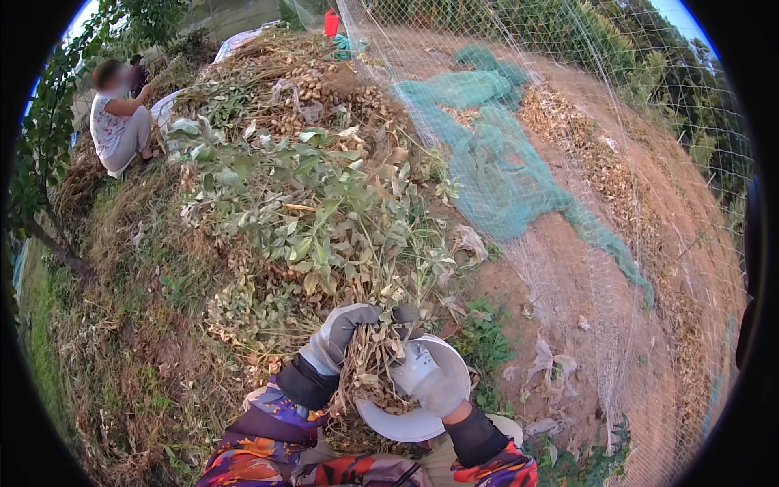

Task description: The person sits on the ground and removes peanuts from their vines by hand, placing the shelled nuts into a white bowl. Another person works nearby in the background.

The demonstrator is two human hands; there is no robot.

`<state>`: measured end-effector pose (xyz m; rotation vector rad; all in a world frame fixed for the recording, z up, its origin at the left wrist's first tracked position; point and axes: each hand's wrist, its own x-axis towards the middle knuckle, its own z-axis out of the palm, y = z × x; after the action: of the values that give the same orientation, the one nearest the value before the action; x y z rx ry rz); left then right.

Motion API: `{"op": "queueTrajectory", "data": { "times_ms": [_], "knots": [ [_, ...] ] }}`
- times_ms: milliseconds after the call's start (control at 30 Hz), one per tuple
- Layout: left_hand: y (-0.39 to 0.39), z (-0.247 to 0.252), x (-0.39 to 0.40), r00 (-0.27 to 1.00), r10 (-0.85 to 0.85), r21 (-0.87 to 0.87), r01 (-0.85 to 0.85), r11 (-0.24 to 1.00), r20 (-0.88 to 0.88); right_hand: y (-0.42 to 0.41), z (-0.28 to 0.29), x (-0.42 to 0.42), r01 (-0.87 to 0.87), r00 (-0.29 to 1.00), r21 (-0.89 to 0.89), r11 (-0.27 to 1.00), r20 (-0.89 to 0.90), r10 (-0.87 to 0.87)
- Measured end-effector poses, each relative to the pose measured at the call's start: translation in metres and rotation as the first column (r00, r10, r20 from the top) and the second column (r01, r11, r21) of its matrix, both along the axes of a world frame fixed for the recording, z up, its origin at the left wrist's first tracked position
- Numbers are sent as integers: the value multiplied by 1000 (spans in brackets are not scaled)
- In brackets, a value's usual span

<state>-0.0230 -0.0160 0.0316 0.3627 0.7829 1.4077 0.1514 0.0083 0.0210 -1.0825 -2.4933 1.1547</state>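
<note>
My left hand (344, 335), in a grey and white work glove, is closed around a bunch of dried peanut plants (365, 359). The roots of the bunch hang down over a white bucket (405, 428). My right hand (429, 380), in a similar glove, is at the right side of the bunch, over the bucket; its fingertips are partly hidden among the stems. Whether they grip anything cannot be told. A large heap of peanut plants (322, 213), with green and withered leaves, lies just beyond my hands. Unshelled peanuts (310, 91) show farther up the heap.
Another person (122, 115) squats at the upper left, near a small tree (55, 243); a further person is partly hidden behind. White netting (566, 262) and crumpled green netting (499, 164) lie on the right. A red container (331, 23) stands at the far end.
</note>
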Motion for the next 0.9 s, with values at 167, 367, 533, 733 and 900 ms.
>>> {"op": "queueTrajectory", "data": {
  "times_ms": [167, 367, 533, 733, 900],
  "knots": [
    [2, 21, 19, 982, -86, -78, 100, 992, 166, 3, 4, 20, 28, 879, -543, 839, -386, -280],
    [10, -26, 16, 618, 197, 455, 292, 841, -762, 5, -7, 30, -81, 996, 504, 860, 12, 87],
    [13, -28, 35, 669, -86, 67, 200, 978, -738, 13, -44, 34, 122, 978, -155, 980, -147, -145],
    [18, -24, 52, 720, -228, -203, 122, 972, -655, 26, -148, 48, 256, 955, -6, 967, -155, -254],
    [16, -30, 34, 702, -147, -247, -42, 968, -696, 47, -123, 46, -142, 783, 5, 990, 613, 109]
  ]
}}
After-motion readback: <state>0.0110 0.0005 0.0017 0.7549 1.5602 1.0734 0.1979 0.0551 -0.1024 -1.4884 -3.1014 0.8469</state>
